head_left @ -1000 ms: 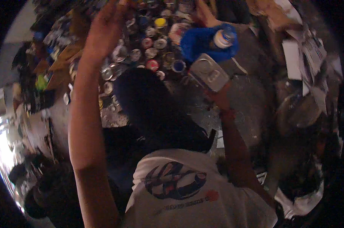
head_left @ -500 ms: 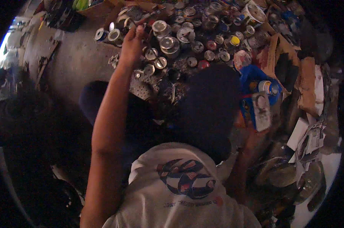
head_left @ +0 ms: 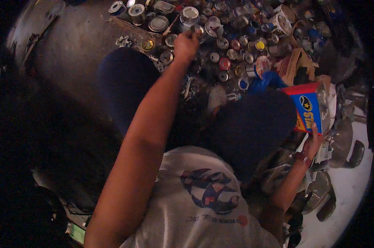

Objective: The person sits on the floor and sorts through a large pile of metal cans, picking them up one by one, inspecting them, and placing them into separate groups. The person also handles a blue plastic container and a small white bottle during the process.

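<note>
Cluster of small cans [head_left: 232, 45] ahead; left hand [head_left: 186, 44] at its left edge, rectangular tin [head_left: 308, 108] w/ right hand [head_left: 311, 144] right of cluster.

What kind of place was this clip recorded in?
Probably a cluttered paint store or workshop floor. A dense cluster of small paint cans covers the stained concrete floor, the left hand reaches among them, and the right hand holds a rectangular blue and red tin.

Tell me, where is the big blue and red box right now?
In the head view the blue and red box is far on the person's right, held from below by the right hand, beside a brown cardboard piece and the crowd of small cans.
</note>
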A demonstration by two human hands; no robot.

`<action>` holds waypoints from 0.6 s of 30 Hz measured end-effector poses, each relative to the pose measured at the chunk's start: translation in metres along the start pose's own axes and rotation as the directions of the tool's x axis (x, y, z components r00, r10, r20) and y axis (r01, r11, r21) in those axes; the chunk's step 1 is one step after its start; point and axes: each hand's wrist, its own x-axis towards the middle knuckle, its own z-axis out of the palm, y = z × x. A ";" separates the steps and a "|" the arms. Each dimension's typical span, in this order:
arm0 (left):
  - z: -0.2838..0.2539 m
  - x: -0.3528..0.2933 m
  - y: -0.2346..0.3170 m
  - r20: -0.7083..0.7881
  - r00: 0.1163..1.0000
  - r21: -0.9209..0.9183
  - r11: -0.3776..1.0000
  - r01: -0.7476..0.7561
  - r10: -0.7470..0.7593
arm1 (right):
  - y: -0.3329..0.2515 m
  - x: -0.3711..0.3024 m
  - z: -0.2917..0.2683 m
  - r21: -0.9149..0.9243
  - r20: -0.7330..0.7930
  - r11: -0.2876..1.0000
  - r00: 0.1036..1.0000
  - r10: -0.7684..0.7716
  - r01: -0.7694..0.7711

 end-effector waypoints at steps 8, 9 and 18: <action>-0.007 -0.024 -0.012 -0.133 0.989 0.226 0.974 -0.029 0.061 | 0.056 0.063 0.069 -0.279 0.569 0.930 0.822 -0.041 0.240; -0.010 -0.025 -0.015 -0.083 0.996 0.231 0.973 0.001 0.019 | 0.071 0.068 0.081 -0.290 0.576 0.925 0.817 -0.037 0.246; -0.021 -0.027 -0.049 0.092 0.993 0.245 0.968 0.050 -0.075 | 0.166 0.086 0.211 -0.357 0.777 0.899 0.616 0.135 0.254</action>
